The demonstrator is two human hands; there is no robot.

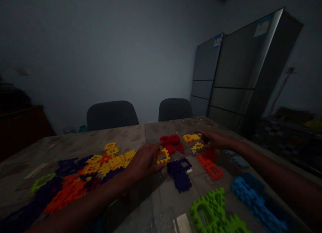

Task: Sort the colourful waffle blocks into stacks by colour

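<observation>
The left grip (144, 158) pinches a yellow frame (166, 159); the right grip (211, 139), fingers apart, is beside yellow pieces (194, 137). The counter (136, 135) beneath bears navy pieces (182, 182) near the left grip.

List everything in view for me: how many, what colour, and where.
Table: one, grey-brown, foreground
Mixed pile: pieces overlapping, count unclear, mainly orange, yellow, dark blue, table's left
Red pieces: several, red, beyond left hand
Yellow pieces: at least two, yellow, by right hand
Dark blue pieces: several, dark blue, table centre
Orange piece: at least one, orange, below right hand in view
Green pieces: several, green, near edge
Blue pieces: several, blue, near right
Chairs: two, dark, behind table
Tall units: two, grey, back right
Wall: pale blue-grey, behind
Left hand: one, centre, holding a yellow square piece
Right hand: one, right of centre, fingers apart
</observation>
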